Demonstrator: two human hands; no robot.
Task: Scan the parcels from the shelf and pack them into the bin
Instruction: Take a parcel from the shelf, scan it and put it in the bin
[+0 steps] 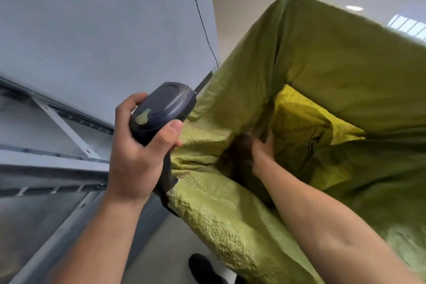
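My left hand [136, 159] grips a dark handheld barcode scanner [161, 110] by its handle, held up beside the bin's near-left rim. The bin [230, 210] is lined with a green woven sack and fills the right half of the view. My right hand [261, 148] reaches deep inside the bin, resting on a dark brownish parcel [242, 147] at the bottom. Whether its fingers close around the parcel is unclear in the shadow. A yellow-wrapped parcel [299, 117] lies in the bin just beyond that hand.
A grey metal shelf unit [69, 122] with a flat panel and rails stands on the left, close to the bin. A thin black cable [200, 18] runs down the panel. A dark shoe [202, 267] stands on the pale floor below.
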